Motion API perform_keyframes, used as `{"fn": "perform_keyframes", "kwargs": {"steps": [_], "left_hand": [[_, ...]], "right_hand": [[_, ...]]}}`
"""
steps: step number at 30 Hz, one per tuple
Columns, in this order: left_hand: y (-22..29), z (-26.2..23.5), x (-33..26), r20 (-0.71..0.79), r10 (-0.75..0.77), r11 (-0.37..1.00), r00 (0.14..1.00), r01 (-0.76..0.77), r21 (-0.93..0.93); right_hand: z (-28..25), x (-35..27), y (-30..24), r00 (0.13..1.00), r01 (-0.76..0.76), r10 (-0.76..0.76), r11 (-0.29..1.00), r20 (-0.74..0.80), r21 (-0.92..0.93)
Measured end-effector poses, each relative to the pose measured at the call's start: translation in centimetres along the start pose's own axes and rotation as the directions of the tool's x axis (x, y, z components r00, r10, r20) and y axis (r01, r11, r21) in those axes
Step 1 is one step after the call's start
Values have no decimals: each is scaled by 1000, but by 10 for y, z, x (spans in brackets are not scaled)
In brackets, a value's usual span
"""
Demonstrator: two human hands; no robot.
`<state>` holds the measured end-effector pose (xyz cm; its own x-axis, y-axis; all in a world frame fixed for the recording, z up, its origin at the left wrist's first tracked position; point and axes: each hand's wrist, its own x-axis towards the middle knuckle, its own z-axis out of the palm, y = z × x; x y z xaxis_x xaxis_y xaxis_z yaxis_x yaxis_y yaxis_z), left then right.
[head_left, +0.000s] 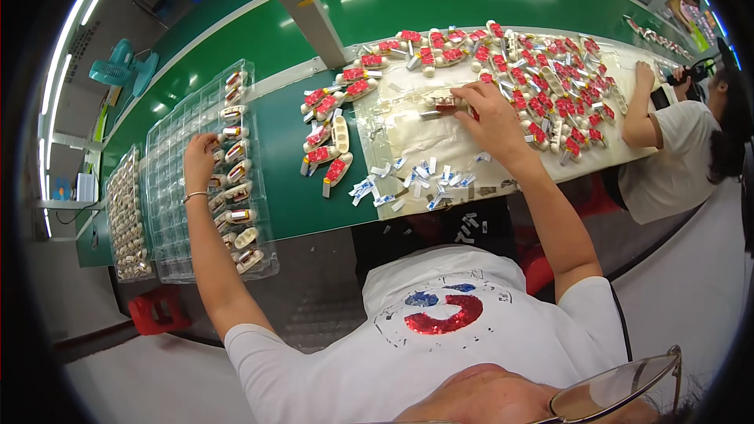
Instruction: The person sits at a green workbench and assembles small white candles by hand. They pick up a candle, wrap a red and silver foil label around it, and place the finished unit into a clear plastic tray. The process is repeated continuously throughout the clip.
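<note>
My right hand (493,122) is over the pale sheet on the bench. Its thumb and fingers pinch a small cream-white plastic part (444,100) with a dark red window and a silvery strip. My left hand (201,163) is at a clear compartment tray (169,157), fingers curled beside a column of similar parts (236,173) along its right side. Whether a part is between those fingers is hidden. Right of the tray, several parts with red labels (320,127) lie loose on the green bench. Small white-and-blue slips (420,180) are scattered on the sheet's near edge.
A large pile of red-labelled parts (554,86) covers the sheet's right half. A filled tray (127,220) stands at far left. A metal post (302,4) rises behind the bench. Another person (675,137) works at right. A teal fan (124,69) and red stool (157,310) are at left.
</note>
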<state>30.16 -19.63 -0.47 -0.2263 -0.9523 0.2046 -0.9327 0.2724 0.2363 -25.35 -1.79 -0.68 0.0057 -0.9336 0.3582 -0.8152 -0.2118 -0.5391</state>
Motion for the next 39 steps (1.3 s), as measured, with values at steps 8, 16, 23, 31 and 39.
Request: {"fn": "perform_keyframes", "kwargs": {"steps": [8, 16, 23, 31, 39], "left_hand": [[150, -4, -22, -73, -59, 794, 996, 2, -608], [360, 44, -99, 448, 192, 186, 873, 416, -890], [375, 75, -101, 355, -102, -226, 929, 326, -918], [346, 55, -111, 467, 77, 35, 881, 465, -884], [338, 42, -121, 450, 129, 189, 884, 423, -886]], "right_hand": [[11, 3, 7, 994, 46, -52, 997, -95, -61], [17, -2, -46, 987, -115, 163, 772, -19, 625], [28, -31, -79, 987, -139, 158, 682, 41, 718], [-2, -14, -70, 958, 276, -230, 907, -172, 318], [-3, -12, -70, 934, 294, -351, 863, 70, 412]]}}
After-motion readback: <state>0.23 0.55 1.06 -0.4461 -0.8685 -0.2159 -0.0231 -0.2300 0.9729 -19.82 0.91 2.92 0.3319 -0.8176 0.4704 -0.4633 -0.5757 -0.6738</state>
